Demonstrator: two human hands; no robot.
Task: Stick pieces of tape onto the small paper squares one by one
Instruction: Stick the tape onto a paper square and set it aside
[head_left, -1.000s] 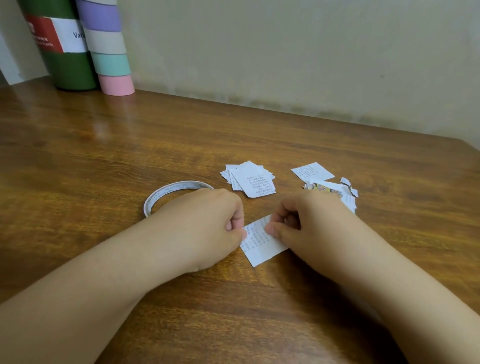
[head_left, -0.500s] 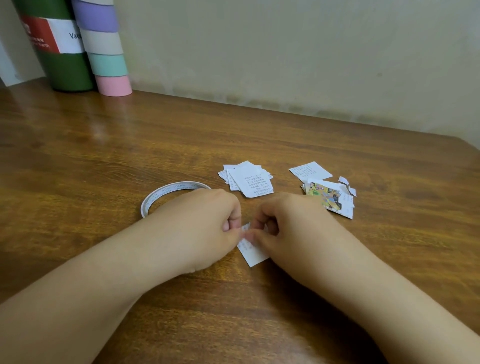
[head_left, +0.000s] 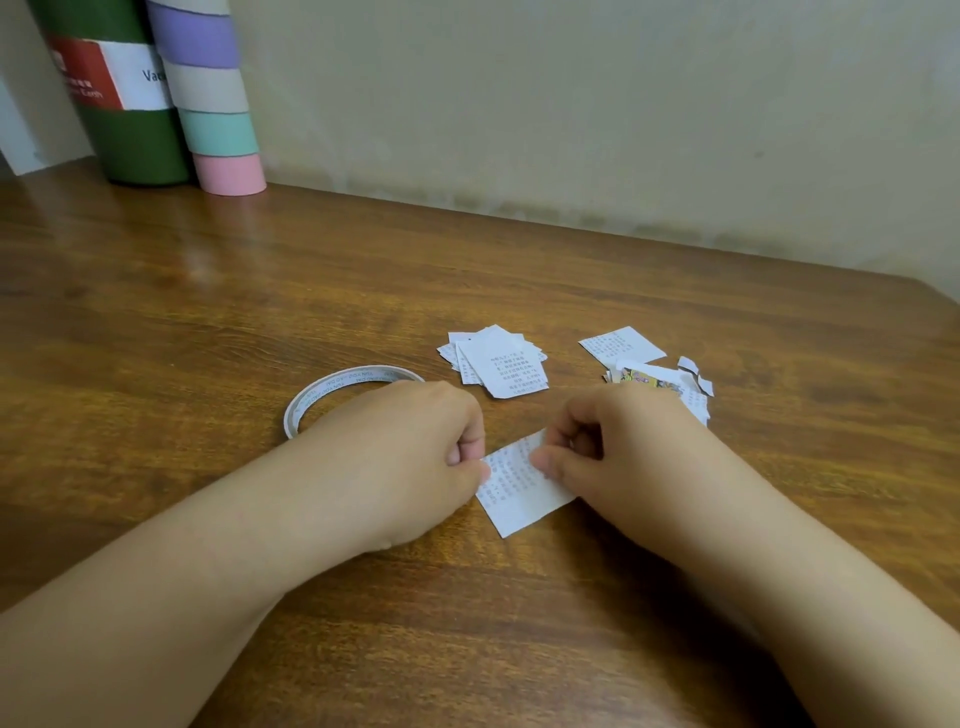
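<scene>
Two hands: both are working low over the wooden table (head_left: 208, 322), meeting at one printed paper square (head_left: 519, 488) near the middle.
Far-left corner: a green cylinder (head_left: 130, 140) is standing against the wall, with a pastel striped tube (head_left: 215, 104) touching its right side.
Tape roll (head_left: 332, 387): it is lying flat, its near-right part hidden under the left wrist.
Left hand (head_left: 410, 457): fingers are curling into a fist, thumb and fingertip pinching the square's left edge.
Paper square: it is lying tilted on the table between the hands; no tape piece can be made out on it.
Right hand (head_left: 618, 447): fingers are curling, thumb pressing down on the square's right part.
Middle pile (head_left: 498, 364): printed squares are sitting stacked just beyond the hands.
Right pile (head_left: 654, 374): mixed scraps are lying behind the right hand, one coloured.
</scene>
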